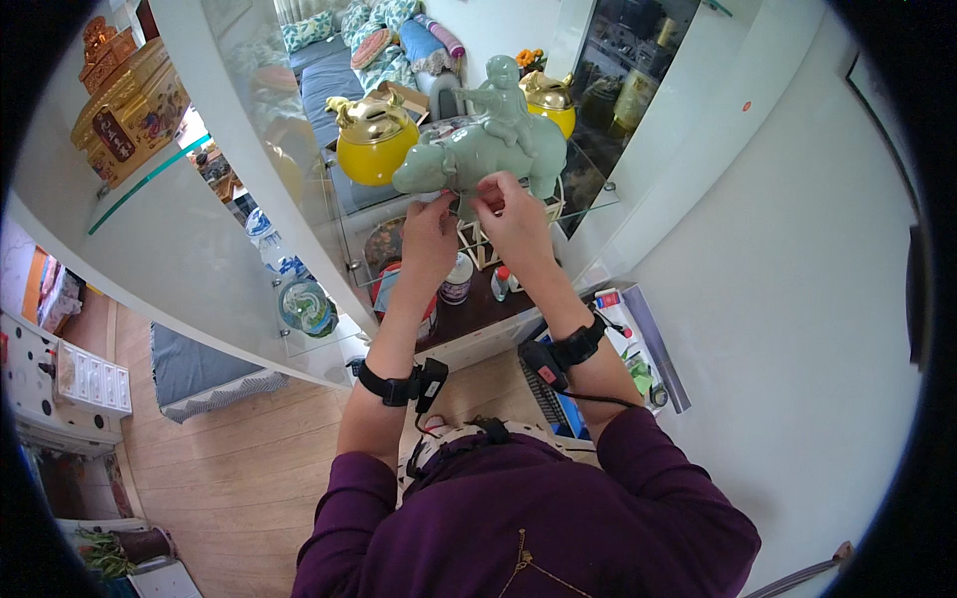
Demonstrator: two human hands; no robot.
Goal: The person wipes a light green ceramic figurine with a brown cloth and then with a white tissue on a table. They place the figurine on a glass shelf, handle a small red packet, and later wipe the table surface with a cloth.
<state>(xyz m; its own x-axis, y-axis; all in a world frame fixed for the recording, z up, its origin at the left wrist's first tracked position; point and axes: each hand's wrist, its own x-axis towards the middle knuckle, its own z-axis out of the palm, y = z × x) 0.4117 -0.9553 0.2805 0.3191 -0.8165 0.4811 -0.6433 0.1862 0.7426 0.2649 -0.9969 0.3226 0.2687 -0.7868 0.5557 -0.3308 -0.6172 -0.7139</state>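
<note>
A pale green glazed ceramic figurine of an ox with a rider [490,153] stands on a glass shelf [591,203], the ox's head to the left. Both hands are raised to its front legs, below its neck. My left hand [431,235] has its fingers bent close together beside the near front leg, and a small reddish spot shows at the fingertips. My right hand [516,220] curves thumb and forefinger towards each other at the same leg. Whether either hand pinches something thin, such as a cord, is too small to tell.
Yellow pots with gold lids, one left [377,146] and one right [552,105], flank the figurine. Below are a white bottle [456,280] and a small red-capped bottle [500,284]. A curved white cabinet panel [247,149] rises at left, a white wall [777,299] at right.
</note>
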